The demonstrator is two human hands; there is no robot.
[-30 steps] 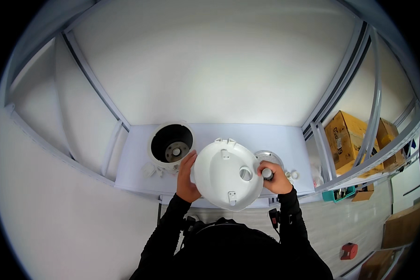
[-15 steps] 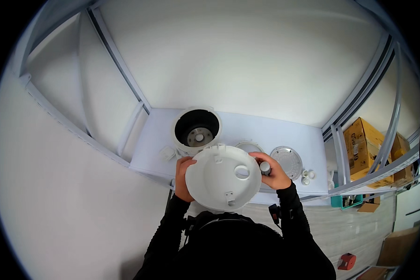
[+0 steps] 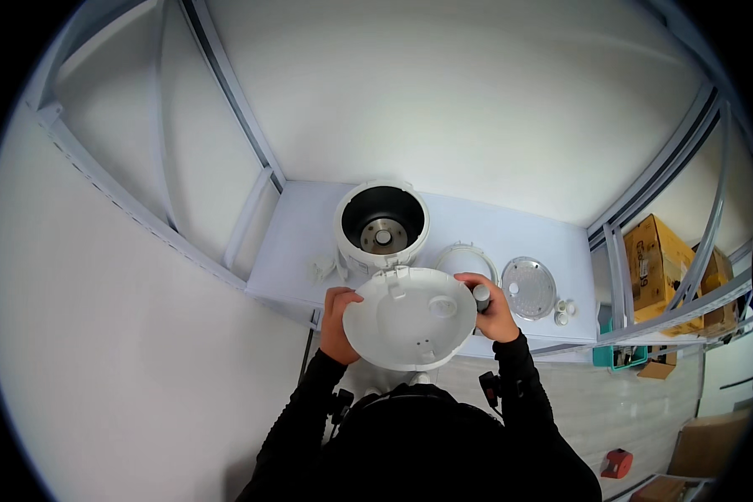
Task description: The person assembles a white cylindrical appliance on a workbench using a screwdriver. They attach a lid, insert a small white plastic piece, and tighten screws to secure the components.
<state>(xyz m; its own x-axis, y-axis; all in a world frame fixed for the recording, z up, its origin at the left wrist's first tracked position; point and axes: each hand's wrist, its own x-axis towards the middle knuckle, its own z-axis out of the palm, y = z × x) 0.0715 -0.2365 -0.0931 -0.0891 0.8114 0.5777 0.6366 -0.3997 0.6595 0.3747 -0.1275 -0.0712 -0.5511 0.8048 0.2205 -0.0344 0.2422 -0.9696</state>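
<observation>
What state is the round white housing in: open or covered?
Open. The round white housing shows its black inner wall and round metal base; the left hand grips the shallow white plastic cover.

So the lid [image 3: 406, 326] is plain white, same as the pot [image 3: 340, 233], which goes black inside, and the little cylinder [image 3: 482, 294] is grey. Sleeves [image 3: 527, 385] are solid black, tabletop [image 3: 299, 222] pale lavender, box [image 3: 647, 269] mustard with dark print, bin [image 3: 602, 356] teal.

Both hands [image 3: 337, 325] hold a white cover [image 3: 403, 328] near a pot [image 3: 351, 249].
</observation>
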